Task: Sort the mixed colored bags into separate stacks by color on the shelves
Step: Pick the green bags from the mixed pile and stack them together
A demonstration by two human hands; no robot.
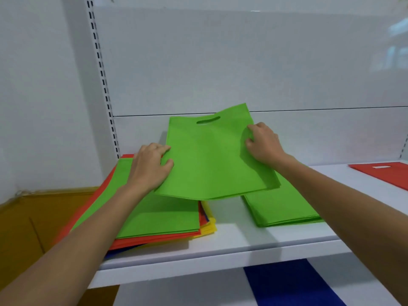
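Two hands held one green bag above the shelf. Our left hand pinched its left edge between curled fingers and thumb, and our right hand gripped its right edge. It hung tilted over the gap between the mixed stack, green on top, and the green stack. One red bag lay far right.

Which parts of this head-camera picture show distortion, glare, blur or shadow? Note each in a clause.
Head view: the wide-angle lens bends the slotted upright into a curve; pale reflections glare on the back panel at upper right; the red left edge of the mixed stack is smeared by blur; soft-edged shadow lies on the shelf under the held green bag; lighting is otherwise even.
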